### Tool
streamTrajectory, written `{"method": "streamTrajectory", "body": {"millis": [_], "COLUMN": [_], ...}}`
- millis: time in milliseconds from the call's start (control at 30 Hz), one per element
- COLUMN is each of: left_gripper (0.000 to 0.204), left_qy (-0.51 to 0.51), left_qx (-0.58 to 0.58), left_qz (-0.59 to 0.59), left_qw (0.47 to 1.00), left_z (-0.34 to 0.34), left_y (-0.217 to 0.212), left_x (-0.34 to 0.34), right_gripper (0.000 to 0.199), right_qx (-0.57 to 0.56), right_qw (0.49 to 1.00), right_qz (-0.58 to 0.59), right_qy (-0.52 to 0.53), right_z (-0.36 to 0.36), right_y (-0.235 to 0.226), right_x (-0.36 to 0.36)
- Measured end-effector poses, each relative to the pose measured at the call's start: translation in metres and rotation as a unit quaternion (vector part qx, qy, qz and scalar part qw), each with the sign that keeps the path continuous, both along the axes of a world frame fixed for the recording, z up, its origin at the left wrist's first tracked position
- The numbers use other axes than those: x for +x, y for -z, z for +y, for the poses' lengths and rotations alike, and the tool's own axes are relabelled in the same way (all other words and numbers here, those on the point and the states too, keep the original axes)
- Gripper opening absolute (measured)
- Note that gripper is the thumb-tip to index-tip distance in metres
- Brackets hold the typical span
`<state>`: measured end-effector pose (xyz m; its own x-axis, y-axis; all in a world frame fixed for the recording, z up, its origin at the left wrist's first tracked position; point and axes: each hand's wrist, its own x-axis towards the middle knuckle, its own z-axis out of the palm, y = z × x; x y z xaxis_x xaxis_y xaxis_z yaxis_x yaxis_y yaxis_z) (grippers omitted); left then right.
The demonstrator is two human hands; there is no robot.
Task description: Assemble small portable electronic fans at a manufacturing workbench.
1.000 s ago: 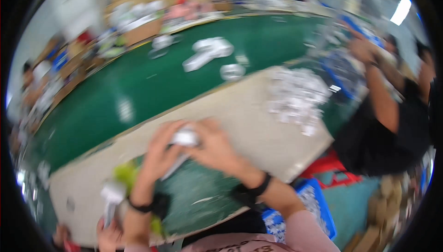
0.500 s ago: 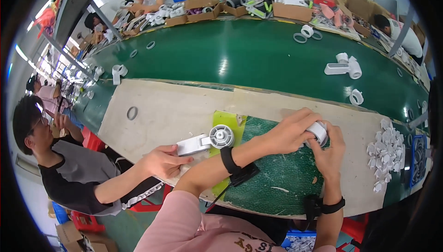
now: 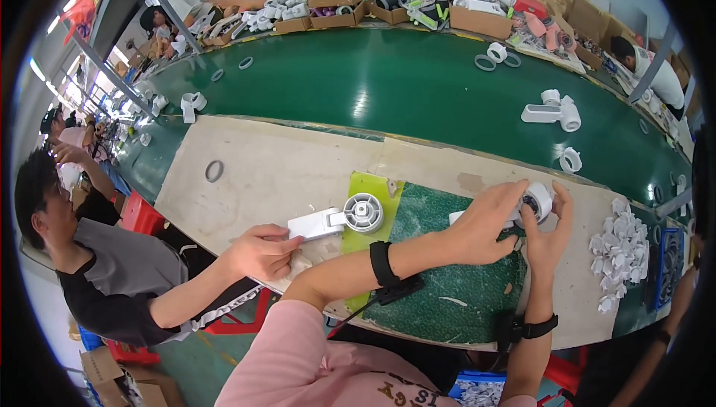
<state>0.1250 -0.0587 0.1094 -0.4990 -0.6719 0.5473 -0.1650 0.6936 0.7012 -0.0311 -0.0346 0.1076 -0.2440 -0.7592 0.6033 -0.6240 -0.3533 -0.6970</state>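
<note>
Over the right part of the green mat (image 3: 447,280), both my hands hold a white handheld fan (image 3: 544,197). Its round head faces up and right, with a dark inside partly visible. My left hand (image 3: 483,226) closes on it from the left, and a bit of white handle shows beyond that hand. My right hand (image 3: 548,241) grips the head's right side with thumb and fingers. To the left, a co-worker's hand (image 3: 262,252) rests at the handle end of another white handheld fan (image 3: 364,213), whose round grille lies on the yellow-green strip (image 3: 356,247).
White small plastic parts (image 3: 619,250) form a pile at right, beside a blue tray (image 3: 670,269). A grey ring (image 3: 214,171) lies on the pale board at left. Beyond, the green belt (image 3: 313,71) carries a white fan body (image 3: 553,112) and several rings. A co-worker (image 3: 112,258) sits at left.
My hands have turned the fan so its head's dark inside shows and its handle points left. The co-worker's hand stays by the other fan, while their other arm has risen.
</note>
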Motion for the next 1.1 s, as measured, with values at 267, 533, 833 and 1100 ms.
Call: {"method": "streamTrajectory", "body": {"millis": [267, 533, 833, 1100], "left_gripper": [0.066, 0.05, 0.057, 0.06], "left_qy": [-0.062, -0.304, -0.407, -0.175], "left_qx": [0.034, -0.025, 0.032, 0.079], "left_qz": [-0.319, -0.241, -0.382, -0.269], "left_qw": [0.945, 0.921, 0.829, 0.944], "left_z": [0.008, -0.061, -0.094, 0.042], "left_y": [-0.009, -0.05, -0.01, -0.021], "left_x": [0.011, 0.131, 0.242, 0.193], "right_gripper": [0.058, 0.041, 0.031, 0.026], "right_qx": [0.094, 0.036, 0.051, 0.039], "right_qw": [0.978, 0.992, 0.993, 0.995], "right_qz": [-0.18, -0.109, -0.107, -0.095], "right_qy": [-0.046, -0.046, -0.008, 0.008], "right_z": [0.004, 0.002, -0.011, -0.014], "right_y": [-0.006, -0.013, 0.021, 0.024], "right_x": [-0.003, -0.013, -0.031, -0.032]}}
